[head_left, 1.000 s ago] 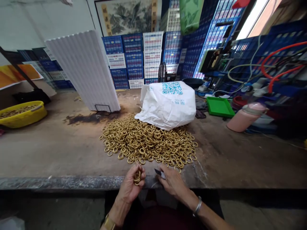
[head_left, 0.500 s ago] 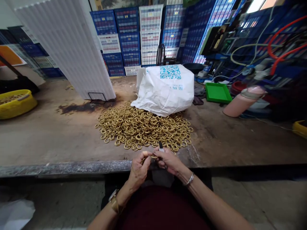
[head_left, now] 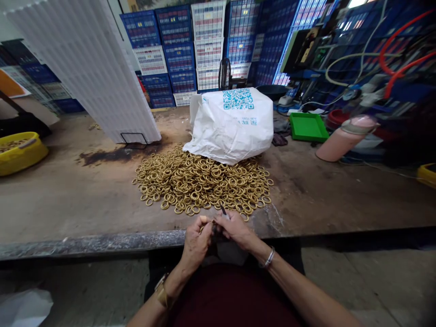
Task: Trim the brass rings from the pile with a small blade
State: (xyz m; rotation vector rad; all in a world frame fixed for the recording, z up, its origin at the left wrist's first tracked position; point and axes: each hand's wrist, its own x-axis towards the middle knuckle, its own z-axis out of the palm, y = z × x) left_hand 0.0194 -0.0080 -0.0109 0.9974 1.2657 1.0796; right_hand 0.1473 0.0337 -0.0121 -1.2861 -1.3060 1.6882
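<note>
At the table's front edge, my left hand (head_left: pixel 196 240) is closed with thumb and forefinger pinched on a gold-coloured ring, mostly hidden by the fingers. A skin-coloured wrap covers one of its fingertips. Right beside it, my right hand (head_left: pixel 240 231) is wrapped round a small slim tool (head_left: pixel 224 212) with a grey body and a black end pointing up and away. The tool's lower end is hidden, so its kind is unclear. The fingers of both hands meet at the ring. Just beyond them spreads a large pile of gold-coloured metal rings (head_left: pixel 200 181).
A white woven sack (head_left: pixel 235 131) lies over the pile's far side. To its right are a green tray (head_left: pixel 308 127) and a pink bottle (head_left: pixel 342 141). A white corrugated panel (head_left: pixel 91 68) leans on a black wire stand (head_left: pixel 134 140). Far left sits a yellow basin (head_left: pixel 22 154).
The black end of the tool has tilted to the left. The ring, plainer before, is now more covered by my fingers. The view has shifted slightly.
</note>
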